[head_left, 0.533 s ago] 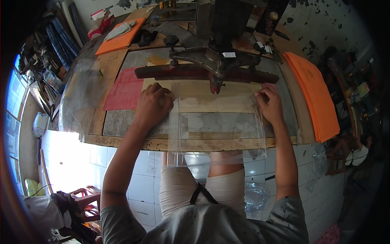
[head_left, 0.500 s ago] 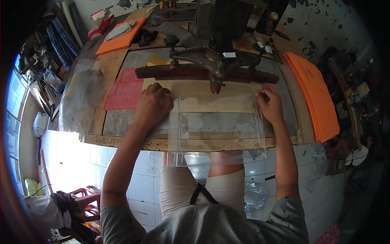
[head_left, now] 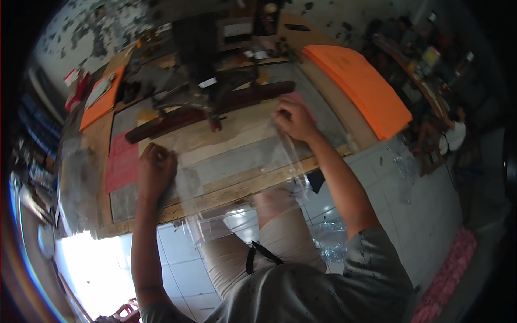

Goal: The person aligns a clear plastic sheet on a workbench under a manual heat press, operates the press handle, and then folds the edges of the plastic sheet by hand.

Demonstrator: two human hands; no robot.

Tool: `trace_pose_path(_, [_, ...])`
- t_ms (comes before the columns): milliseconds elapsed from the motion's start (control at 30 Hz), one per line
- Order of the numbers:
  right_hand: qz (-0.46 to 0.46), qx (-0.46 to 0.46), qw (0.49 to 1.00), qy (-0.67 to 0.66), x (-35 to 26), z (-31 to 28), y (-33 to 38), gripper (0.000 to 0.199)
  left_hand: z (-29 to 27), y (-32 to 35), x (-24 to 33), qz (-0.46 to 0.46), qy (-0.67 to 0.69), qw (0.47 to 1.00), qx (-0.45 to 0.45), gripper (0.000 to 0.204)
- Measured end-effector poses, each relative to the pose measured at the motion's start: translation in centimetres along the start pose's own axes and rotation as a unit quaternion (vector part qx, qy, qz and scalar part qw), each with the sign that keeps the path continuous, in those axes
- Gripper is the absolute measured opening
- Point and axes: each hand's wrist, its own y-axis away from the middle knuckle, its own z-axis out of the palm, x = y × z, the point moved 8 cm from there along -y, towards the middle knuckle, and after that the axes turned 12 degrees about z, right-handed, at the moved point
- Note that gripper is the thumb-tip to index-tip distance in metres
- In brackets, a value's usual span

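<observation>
Head view: curled hands (head_left: 156,171) (head_left: 297,119) pinch clear plastic (head_left: 239,175).

Large orange stack (head_left: 358,89) lay on right side of bench (head_left: 335,105). Pale cloth (head_left: 101,90) rested on smaller orange stack (head_left: 90,117), far left. Pink heap (head_left: 447,274) sat on tiled floor (head_left: 420,226), lower right. Co-worker (head_left: 456,137) sat beyond.
</observation>
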Motion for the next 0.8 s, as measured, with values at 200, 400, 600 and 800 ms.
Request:
trace_pose_path(200, [-0.018,0.021,0.998,0.051,-1.0,0.5,0.6,0.026,-0.8,0.4,1.3,0.02,0.001,1.0,-0.007,0.016])
trace_pose_path(400, [-0.05,0.09,0.993,0.049,-4.3,-2.0,6.5,0.026,-2.0,3.4,3.6,0.031,0.043,0.998,0.03,0.016])
trace_pose_path(600, [0.092,0.043,0.989,-0.104,-3.4,-3.4,10.5,0.02,-0.6,7.7,2.7,-0.04,0.32,0.943,0.081,0.01])
trace_pose_path(800, [0.152,-0.014,0.947,-0.283,-2.4,-2.9,10.8,0.016,0.3,8.3,3.0,-0.106,0.363,0.922,0.085,0.011])
